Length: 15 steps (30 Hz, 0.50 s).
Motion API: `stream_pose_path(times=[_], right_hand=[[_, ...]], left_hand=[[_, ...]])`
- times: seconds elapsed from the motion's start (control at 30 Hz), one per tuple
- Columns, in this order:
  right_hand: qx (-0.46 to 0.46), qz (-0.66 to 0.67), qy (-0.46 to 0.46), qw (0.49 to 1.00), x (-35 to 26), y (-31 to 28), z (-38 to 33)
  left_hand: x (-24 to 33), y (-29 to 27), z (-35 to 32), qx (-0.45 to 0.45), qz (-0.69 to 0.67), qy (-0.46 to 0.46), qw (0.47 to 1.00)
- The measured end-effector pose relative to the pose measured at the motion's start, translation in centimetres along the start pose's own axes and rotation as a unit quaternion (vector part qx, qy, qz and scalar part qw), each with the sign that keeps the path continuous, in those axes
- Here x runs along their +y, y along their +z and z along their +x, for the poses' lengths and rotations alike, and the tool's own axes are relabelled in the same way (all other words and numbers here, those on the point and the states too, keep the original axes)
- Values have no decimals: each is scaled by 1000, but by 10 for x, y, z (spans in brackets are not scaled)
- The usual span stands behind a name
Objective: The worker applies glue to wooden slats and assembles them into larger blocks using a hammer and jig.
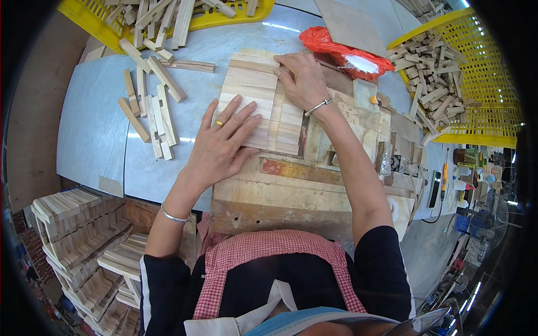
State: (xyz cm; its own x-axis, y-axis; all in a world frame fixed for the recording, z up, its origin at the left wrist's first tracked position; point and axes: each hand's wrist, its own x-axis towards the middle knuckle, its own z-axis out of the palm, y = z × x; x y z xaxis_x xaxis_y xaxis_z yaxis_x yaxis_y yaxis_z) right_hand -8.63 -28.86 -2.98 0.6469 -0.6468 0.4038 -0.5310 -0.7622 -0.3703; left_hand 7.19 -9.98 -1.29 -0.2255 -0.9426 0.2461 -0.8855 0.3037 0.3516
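A light wooden panel (251,78) made of joined strips lies on a worn wooden work board (269,196) in front of me. My left hand (219,143) rests flat on its left part, fingers spread, a ring on one of them. At the panel's upper right edge, my right hand (305,81) is bent with its fingertips and thumb closed against the wood; the far fingers are partly hidden. Beside the right hand is a narrower strip-built piece (287,115), lying along the panel's right side.
Loose notched wood pieces (159,120) lie at the left of the grey table (92,123). Yellow baskets (235,18) (493,84) of wood pieces stand far left and right. A red plastic bag (319,40) and a small clear box (365,95) sit behind my right hand. Stacked slats (73,207) fill the lower left.
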Motion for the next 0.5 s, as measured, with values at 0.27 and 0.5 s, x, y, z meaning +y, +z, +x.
stream_pose_path(times=[0.27,0.5], right_hand=[[29,5,-17,999,-12,14,8],[48,-11,-39,998,19,16,-22]], left_hand=[[7,-2,20,75,50,-81,993],[2,47,62,130,80,-108,982]])
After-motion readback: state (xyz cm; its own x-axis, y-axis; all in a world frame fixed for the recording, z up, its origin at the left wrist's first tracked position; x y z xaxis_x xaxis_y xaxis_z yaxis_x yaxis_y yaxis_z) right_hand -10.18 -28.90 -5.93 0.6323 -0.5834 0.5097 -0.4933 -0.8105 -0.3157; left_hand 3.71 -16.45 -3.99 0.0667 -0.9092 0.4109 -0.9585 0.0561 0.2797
